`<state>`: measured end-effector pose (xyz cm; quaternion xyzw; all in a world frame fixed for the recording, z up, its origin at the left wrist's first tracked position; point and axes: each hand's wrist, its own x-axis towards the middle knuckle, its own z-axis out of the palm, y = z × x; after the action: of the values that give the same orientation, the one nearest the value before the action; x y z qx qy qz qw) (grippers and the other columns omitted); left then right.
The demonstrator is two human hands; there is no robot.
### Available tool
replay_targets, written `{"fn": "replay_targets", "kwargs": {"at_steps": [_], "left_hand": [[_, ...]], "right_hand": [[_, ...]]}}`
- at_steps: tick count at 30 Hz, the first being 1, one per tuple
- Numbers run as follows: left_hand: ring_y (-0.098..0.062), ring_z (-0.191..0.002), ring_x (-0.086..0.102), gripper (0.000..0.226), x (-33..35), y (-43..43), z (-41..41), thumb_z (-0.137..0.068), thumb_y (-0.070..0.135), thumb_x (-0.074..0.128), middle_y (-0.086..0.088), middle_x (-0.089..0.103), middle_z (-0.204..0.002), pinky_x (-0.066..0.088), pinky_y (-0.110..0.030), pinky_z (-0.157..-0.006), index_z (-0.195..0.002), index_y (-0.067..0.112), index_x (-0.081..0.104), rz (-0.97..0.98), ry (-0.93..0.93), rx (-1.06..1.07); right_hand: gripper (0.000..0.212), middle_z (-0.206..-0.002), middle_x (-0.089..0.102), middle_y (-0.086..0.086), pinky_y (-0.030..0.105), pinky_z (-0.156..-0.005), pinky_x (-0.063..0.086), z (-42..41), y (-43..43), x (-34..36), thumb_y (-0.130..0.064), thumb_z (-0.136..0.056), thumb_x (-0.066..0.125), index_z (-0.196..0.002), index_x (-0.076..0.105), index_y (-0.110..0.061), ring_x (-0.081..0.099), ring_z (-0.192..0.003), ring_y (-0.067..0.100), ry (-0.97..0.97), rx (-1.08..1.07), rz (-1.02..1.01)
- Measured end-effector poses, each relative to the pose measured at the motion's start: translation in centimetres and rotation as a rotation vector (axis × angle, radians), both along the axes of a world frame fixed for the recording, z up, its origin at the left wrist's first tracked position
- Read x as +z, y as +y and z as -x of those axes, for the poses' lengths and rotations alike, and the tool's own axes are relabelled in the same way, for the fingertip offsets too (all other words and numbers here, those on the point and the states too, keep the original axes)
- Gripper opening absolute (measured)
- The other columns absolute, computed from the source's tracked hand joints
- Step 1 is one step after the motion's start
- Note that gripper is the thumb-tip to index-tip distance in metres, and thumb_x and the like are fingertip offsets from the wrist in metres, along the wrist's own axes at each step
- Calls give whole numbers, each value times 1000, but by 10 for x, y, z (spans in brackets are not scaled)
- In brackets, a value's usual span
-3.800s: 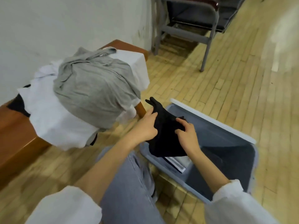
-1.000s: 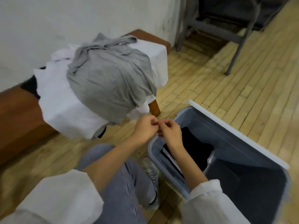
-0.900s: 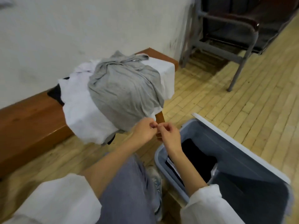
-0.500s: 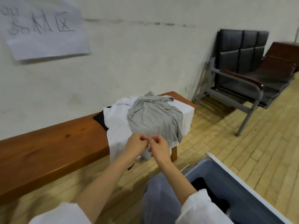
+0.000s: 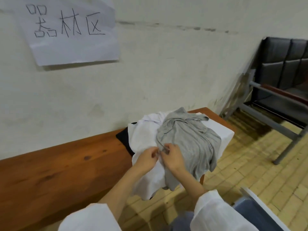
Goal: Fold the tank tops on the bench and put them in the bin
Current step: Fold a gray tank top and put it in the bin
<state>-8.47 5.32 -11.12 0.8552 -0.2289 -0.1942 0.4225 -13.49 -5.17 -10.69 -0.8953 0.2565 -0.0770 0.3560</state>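
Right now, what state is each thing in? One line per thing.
grey tank top, unfolded, crumpled atop the pile
white tank top, unfolded, under the grey one
black garment, mostly hidden beneath
bin, on the floor, inside unseen
left hand, fingers curled at grey hem, grip unclear
right hand, the same

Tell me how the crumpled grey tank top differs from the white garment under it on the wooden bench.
The grey tank top lies on top, bunched, straps showing; the white garment lies beneath, flatter. The white garment spreads wider, showing on both sides of the grey tank top. Both are unfolded and hang over the wooden bench's front edge.
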Motion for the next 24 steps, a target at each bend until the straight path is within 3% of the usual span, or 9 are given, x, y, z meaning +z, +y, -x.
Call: {"fn": "replay_targets", "kwargs": {"at_steps": [4,7,10,13,16,18,20,22,24], "left_hand": [[-15,-114,53,31,-14,1,-14,-96,3,44,-1,60,-118,37,-19,-94,-123,6,60,127,68,59],[-17,-111,56,28,-17,-1,-18,-100,13,42,-2,63,-115,41,-27,-98,-117,7,63,181,116,89],[-24,-106,59,32,-14,1,-19,-102,22,38,-14,65,-112,44,-35,-98,-113,5,63,238,239,152],[-21,-90,58,39,-3,8,-23,-101,38,38,-12,62,-97,46,-31,-84,-100,9,64,446,567,256],[-21,-84,63,30,12,17,-32,-90,39,61,-9,68,-87,50,-31,-79,-90,11,69,650,936,336],[-20,-80,60,13,17,20,-37,-82,21,69,-9,65,-81,49,-29,-74,-82,9,66,496,849,348],[-20,-67,51,10,18,26,-40,-82,2,63,-10,55,-72,42,-25,-58,-74,6,58,327,606,438],[-21,-66,48,14,12,37,-45,-87,1,54,-13,52,-73,36,-27,-57,-74,8,54,218,385,449],[-23,-65,47,25,5,51,-44,-93,9,48,-11,50,-69,34,-31,-59,-68,10,52,184,268,480]], "right_hand": [[44,-132,48,10,36,-102,36,-29,-15,-10,-32,-92,53,-131,49,-13,45,-119,29,148,9,246],[11,-98,63,10,36,-87,40,-46,-9,-10,-23,-92,49,-89,58,-17,58,-99,30,102,7,223],[20,-77,57,7,34,-72,41,-49,4,-8,-14,-94,45,-74,50,-13,55,-77,25,18,6,116],[22,-67,52,3,34,-65,40,-35,17,1,-8,-92,44,-71,51,-11,49,-66,22,-113,9,-42],[22,-79,65,9,36,-67,47,-14,42,12,-6,-92,43,-85,63,-6,59,-71,24,-177,148,-138],[21,-85,67,11,35,-69,51,-3,60,18,-4,-93,44,-91,65,-5,63,-76,22,-181,247,-264],[18,-82,64,9,31,-69,50,4,67,21,-2,-92,47,-91,64,-4,62,-76,21,-147,355,-404],[17,-79,60,5,25,-67,45,7,65,21,-3,-92,48,-92,65,-3,56,-71,13,-73,471,-462],[19,-85,65,-4,18,-71,46,9,59,17,-10,-94,50,-98,69,-13,58,-75,5,-67,402,-410]]}}
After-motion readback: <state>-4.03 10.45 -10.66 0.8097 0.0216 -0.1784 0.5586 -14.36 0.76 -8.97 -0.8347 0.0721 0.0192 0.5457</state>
